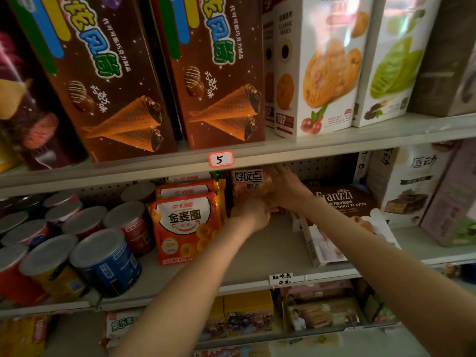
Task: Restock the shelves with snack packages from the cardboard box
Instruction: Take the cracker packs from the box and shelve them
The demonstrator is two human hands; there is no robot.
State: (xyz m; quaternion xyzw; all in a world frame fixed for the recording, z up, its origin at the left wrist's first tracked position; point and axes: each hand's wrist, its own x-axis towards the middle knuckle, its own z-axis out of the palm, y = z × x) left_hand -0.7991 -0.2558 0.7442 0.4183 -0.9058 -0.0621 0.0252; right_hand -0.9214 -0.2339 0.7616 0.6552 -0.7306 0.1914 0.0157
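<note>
Head view: a person reaches both arms deep into the middle shelf (270, 251) to stand a snack package (248, 180) upright near the perforated back panel. The left hand (251, 215) cups the pack's lower end, its fingers curled round it, though motion blur hides the exact hold. The right hand (287, 188) lies against the pack's right side with fingers stretched nearly straight, steadying it without visibly clasping it. The pack sits between the two hands, directly below the price tag marked "5" (220, 158). The cardboard box is out of view.

Just left of the left wrist stands a row of orange pouches (186, 225), with round canisters (105, 261) farther left. To the right of the right hand lies a brown Franzzi box (345, 202), and the right forearm crosses over a white carton (322, 248) lying askew.

The placement looks nearly complete, and the risks lie in the release. A tall, soft pack with bare shelf in front of it could slump forward once both hands let go. The left wrist, drawn back carelessly, could brush the front orange pouch and topple it. The right forearm could catch the white carton on its way out and drag it toward the shelf's edge.
</note>
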